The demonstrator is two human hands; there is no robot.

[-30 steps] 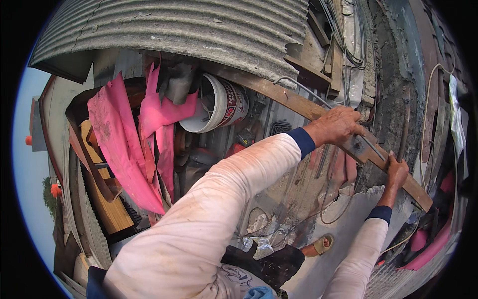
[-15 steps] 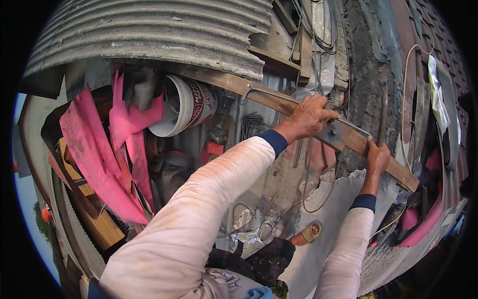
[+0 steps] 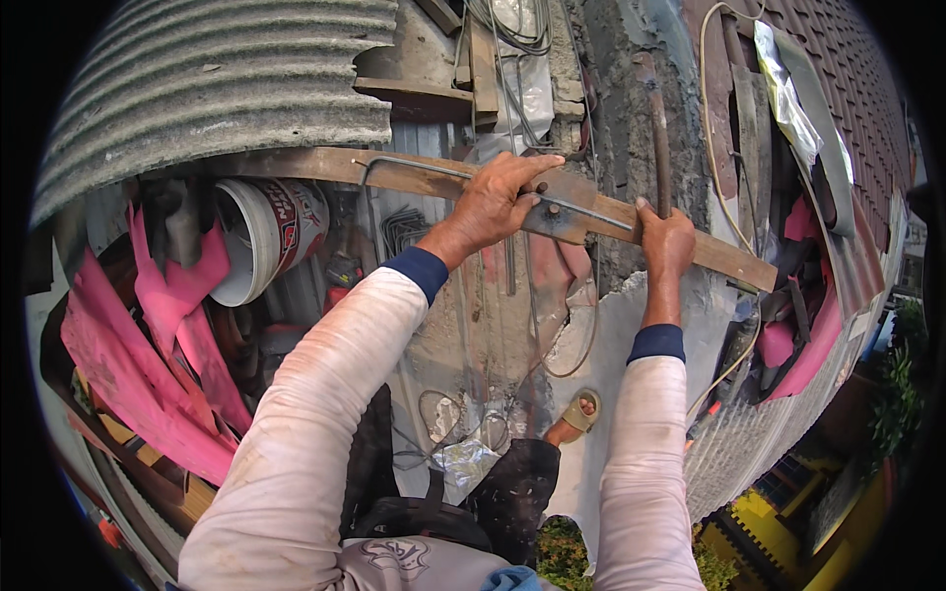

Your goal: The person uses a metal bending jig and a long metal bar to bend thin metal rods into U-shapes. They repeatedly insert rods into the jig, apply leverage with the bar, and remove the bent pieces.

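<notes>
A narrow wooden plank [image 3: 734,262] runs across in front of me, with a dark plate and short pegs [image 3: 554,209] at its middle. Along it lies a thin metal rod [image 3: 603,218], its left end bent down toward me. My left hand [image 3: 483,209] presses over the rod, closed around it, with its index finger pointing right past the pegs. To the right, my right hand [image 3: 668,241] is wrapped round the near end of a rusty bar [image 3: 658,148], beside the rod's right end. The bar points away from me, across the plank. My palms hide what lies inside each grip.
Grey corrugated roofing [image 3: 227,84] covers the far left. Below it are a white bucket [image 3: 251,236] on its side and pink sheeting [image 3: 138,364]. Bent metal pieces [image 3: 402,229] lie beyond my left forearm. Coiled wire [image 3: 517,30] is at the top; a sandalled foot [image 3: 576,418] stands below.
The view has swung right, so the plank and both hands appear farther left. My left thumb and fingers have parted somewhat, baring the pegs. Both hands keep their holds.
</notes>
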